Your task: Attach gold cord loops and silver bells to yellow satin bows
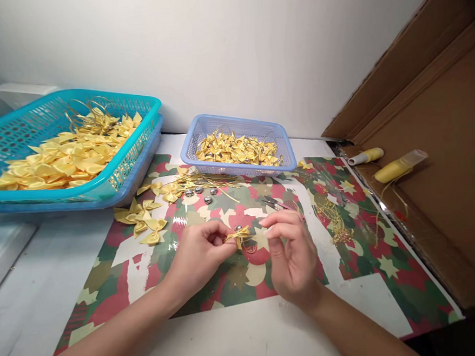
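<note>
The left hand (204,251) pinches a glossy yellow bow (241,235) between thumb and finger, low over a camouflage-patterned sheet (232,276); a thin wire loop (249,247) curves beside it. Just across, the right hand (293,252) is half curled; I can't tell whether its fingertips grip anything. Beyond lie round silvery bells (199,190) and straight gold wires (221,183), before a lattice-walled blue basket (241,169). Corrugated cardboard (431,105) edges the right side, while pale worktop (248,334) stretches flat between the forearms, leaving elbow room.
</note>
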Action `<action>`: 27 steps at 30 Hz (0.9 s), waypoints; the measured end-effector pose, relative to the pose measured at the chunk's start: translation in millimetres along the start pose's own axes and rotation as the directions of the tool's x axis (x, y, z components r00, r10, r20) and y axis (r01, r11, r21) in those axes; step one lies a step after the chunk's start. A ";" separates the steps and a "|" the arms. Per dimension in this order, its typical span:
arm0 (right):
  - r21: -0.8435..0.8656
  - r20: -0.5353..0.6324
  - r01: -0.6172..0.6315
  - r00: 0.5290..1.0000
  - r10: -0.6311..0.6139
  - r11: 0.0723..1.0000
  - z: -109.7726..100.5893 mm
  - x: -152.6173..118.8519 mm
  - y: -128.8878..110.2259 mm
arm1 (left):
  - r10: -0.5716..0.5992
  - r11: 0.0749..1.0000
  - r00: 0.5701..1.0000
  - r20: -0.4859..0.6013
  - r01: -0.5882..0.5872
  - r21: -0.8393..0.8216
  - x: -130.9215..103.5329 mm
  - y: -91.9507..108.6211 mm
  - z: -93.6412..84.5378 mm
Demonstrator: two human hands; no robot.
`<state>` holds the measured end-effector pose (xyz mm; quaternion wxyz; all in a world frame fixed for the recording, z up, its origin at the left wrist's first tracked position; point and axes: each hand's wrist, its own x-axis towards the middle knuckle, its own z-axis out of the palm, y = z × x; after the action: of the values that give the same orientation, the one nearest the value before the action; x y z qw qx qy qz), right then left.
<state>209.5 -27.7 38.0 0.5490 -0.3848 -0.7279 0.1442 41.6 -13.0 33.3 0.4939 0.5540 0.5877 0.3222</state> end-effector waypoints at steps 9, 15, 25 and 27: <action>0.386 -0.277 -0.170 0.916 0.290 0.907 -25.3 16.1 -4.2 | -0.025 0.997 1.000 -0.001 0.025 0.067 4.2 -3.6 -0.8; 0.287 -0.509 -0.091 0.829 0.232 0.953 -44.2 31.5 6.2 | -0.049 0.994 0.999 0.001 0.049 0.094 6.8 -3.6 -0.9; 0.257 -0.660 -0.005 0.730 0.180 0.966 -59.5 39.6 18.8 | -0.165 0.983 0.982 0.087 0.157 0.092 11.5 1.6 -7.4; 0.267 -0.656 -0.020 0.728 0.197 0.963 -61.1 40.7 20.5 | -0.204 0.978 0.972 0.119 0.196 0.072 12.3 4.1 -9.9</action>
<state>269.2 2.1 74.7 0.8091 -0.3830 -0.4309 0.1138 34.9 1.3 37.4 0.5432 0.5256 0.6175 0.2177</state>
